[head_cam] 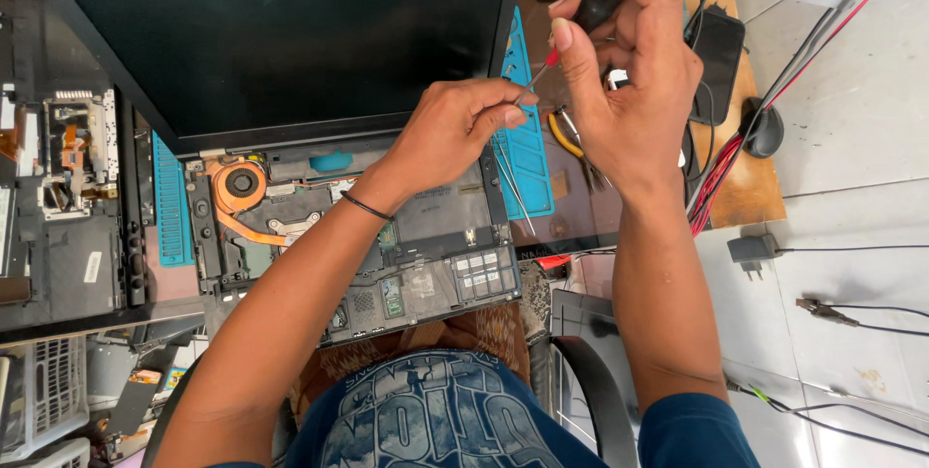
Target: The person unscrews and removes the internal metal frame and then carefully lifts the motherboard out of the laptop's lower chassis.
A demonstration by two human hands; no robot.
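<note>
Screwdriver [581, 25], with a black and red handle and a thin metal shaft, sits high in the right half of the view, above the blue work mat [527, 153] and just right of the laptop's raised screen [281, 32]. The right hand [634, 81] holds its handle, fingers and thumb wrapped closed around it, the handle's red cap peeking out at the top of the fist. The shaft slants down and to the left toward the left hand [455, 129], whose thumb and forefinger are pinched together on the shaft's tip; whether a screw or bit sits between them cannot be told. A thin black band [366, 207] circles the left wrist.

Below the hands lies the opened laptop base [426, 255], its keyboard cover off, with the copper fan and heat pipe [242, 192] at the left and the circuit board and small labelled modules toward the near edge. A pair of tweezers [513, 187] lies on the mat beside the base, and pliers with yellow handles [571, 139] lie partly under the right hand. A dismantled dark device [68, 197] rests at the far left. On the right, a wooden board [755, 178] carries a black phone [721, 61], and red and black cables [735, 149] run across it toward the white tiled floor [852, 139], where a small plug adapter [750, 250] lies.
</note>
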